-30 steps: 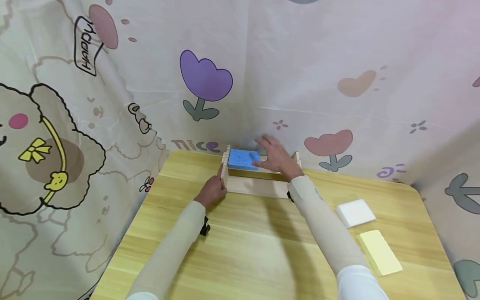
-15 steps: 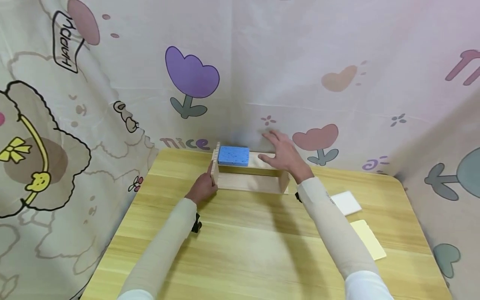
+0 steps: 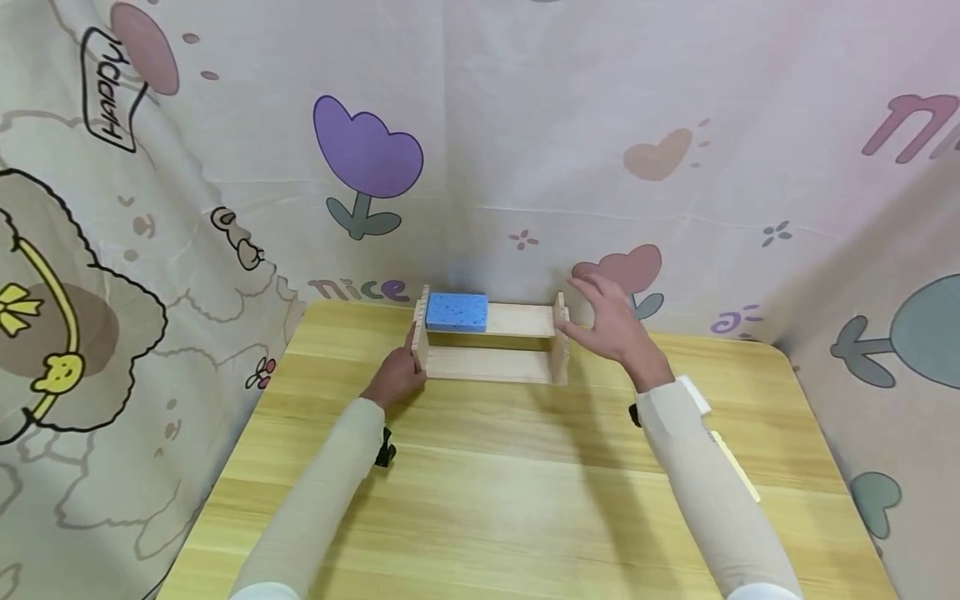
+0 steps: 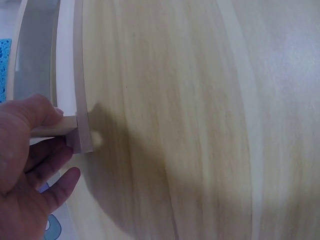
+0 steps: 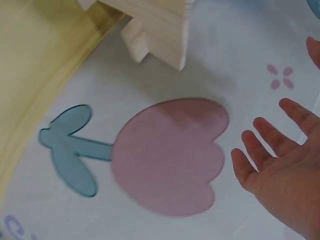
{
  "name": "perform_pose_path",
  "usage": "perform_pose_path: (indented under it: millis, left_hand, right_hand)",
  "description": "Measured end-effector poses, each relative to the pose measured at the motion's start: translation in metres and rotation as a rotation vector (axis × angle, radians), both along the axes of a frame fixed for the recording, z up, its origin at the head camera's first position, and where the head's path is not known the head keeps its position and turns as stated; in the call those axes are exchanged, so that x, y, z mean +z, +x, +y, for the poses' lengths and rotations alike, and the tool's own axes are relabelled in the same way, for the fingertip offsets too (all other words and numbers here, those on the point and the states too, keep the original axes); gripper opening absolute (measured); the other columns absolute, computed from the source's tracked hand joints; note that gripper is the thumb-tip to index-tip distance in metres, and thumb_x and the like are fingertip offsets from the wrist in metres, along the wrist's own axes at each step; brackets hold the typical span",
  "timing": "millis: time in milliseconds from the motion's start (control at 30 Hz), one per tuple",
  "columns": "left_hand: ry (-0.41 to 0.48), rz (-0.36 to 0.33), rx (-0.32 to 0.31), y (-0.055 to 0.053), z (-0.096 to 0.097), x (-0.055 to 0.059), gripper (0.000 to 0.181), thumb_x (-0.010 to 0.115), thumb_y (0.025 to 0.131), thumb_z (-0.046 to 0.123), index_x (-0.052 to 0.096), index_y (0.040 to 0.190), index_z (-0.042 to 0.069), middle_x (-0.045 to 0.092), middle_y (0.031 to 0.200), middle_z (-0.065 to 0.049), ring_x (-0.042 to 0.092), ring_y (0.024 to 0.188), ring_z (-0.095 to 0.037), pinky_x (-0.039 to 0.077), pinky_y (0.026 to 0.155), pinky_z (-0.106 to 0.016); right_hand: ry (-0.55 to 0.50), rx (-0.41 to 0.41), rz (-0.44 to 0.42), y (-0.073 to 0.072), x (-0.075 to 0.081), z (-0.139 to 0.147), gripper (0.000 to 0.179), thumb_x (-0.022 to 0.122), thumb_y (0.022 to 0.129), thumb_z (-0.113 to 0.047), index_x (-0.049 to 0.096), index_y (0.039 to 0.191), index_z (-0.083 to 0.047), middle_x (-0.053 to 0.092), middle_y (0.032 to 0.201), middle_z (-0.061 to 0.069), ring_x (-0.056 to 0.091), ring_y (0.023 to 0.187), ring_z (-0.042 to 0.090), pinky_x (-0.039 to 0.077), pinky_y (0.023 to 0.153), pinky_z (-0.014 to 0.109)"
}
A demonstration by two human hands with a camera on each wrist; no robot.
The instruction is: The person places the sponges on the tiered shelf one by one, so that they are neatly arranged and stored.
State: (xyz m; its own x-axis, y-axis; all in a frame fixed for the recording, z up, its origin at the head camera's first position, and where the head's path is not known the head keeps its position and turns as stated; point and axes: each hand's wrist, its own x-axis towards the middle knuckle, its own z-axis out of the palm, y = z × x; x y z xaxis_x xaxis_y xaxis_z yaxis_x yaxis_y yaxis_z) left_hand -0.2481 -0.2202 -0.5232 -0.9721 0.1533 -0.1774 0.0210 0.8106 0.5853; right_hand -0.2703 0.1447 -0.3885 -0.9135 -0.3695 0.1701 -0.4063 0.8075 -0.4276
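Note:
A small two-tier wooden shelf (image 3: 491,364) stands at the back of the table. On its upper tier, against the left side panel, lies a blue sponge (image 3: 457,312). My left hand (image 3: 393,379) holds that side panel; in the left wrist view, the thumb of the hand (image 4: 30,165) is on one face and fingers are on the other. My right hand (image 3: 618,329) hovers beside the right side panel, fingers spread, holding nothing. In the right wrist view the open hand (image 5: 285,175) is apart from the shelf's wooden end (image 5: 160,25).
To the right, a white block (image 3: 693,393) and a pale yellow block (image 3: 735,467) lie on the wooden table (image 3: 480,483), mostly hidden by the right forearm. A printed cloth (image 3: 525,125) hangs right behind the shelf.
My right hand has moved right, from beside the blue sponge to the shelf's right end. The left hand still holds the left panel. The head view has shifted slightly.

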Motion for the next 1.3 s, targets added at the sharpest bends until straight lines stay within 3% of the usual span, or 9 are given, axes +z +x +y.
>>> perform_pose_path:
  millis: [233, 500, 700, 867, 1300]
  left_hand:
    - [-0.028, 0.008, 0.006, 0.002, 0.0, 0.0, 0.085, 0.056, 0.084, 0.007, 0.004, 0.15, -0.004, 0.053, 0.126, -0.033, 0.055, 0.112, -0.039, 0.049, 0.091, -0.048]
    - [-0.027, -0.01, 0.029, -0.001, 0.001, -0.006, 0.093, 0.06, 0.083, 0.006, -0.002, 0.152, 0.003, 0.054, 0.124, -0.03, 0.056, 0.11, -0.036, 0.05, 0.089, -0.048]
    - [-0.06, 0.029, 0.004, -0.002, 0.001, -0.008, 0.09, 0.06, 0.083, 0.007, 0.001, 0.151, -0.002, 0.058, 0.117, -0.029, 0.059, 0.105, -0.035, 0.051, 0.087, -0.047]
    - [-0.063, 0.064, -0.013, -0.002, -0.001, -0.007, 0.095, 0.059, 0.082, 0.007, -0.005, 0.151, 0.0, 0.057, 0.117, -0.031, 0.059, 0.105, -0.037, 0.05, 0.087, -0.048]
    - [-0.016, 0.01, 0.021, -0.001, -0.001, -0.009, 0.095, 0.059, 0.083, 0.007, -0.006, 0.153, 0.007, 0.053, 0.127, -0.031, 0.056, 0.114, -0.039, 0.05, 0.089, -0.048]
  right_hand:
    - [-0.03, -0.102, -0.023, 0.015, -0.014, 0.036, 0.071, 0.065, 0.084, -0.04, 0.04, 0.143, -0.01, 0.032, 0.149, 0.021, 0.025, 0.136, 0.047, 0.019, 0.104, 0.068]
    - [0.008, -0.173, -0.03, 0.041, -0.039, 0.075, 0.077, 0.066, 0.083, -0.04, 0.036, 0.143, -0.003, 0.032, 0.145, 0.028, 0.027, 0.131, 0.051, 0.021, 0.099, 0.068]
    - [0.029, -0.217, -0.04, 0.062, -0.05, 0.1, 0.079, 0.066, 0.083, -0.042, 0.034, 0.145, -0.004, 0.032, 0.143, 0.03, 0.027, 0.128, 0.053, 0.02, 0.095, 0.07]
    - [0.032, -0.254, -0.048, 0.078, -0.059, 0.118, 0.084, 0.065, 0.083, -0.045, 0.03, 0.147, -0.005, 0.032, 0.143, 0.031, 0.028, 0.126, 0.054, 0.022, 0.09, 0.07]
    - [0.052, -0.355, -0.068, 0.124, -0.095, 0.149, 0.092, 0.069, 0.079, -0.044, 0.028, 0.145, 0.004, 0.038, 0.135, 0.036, 0.035, 0.116, 0.057, 0.03, 0.082, 0.069]
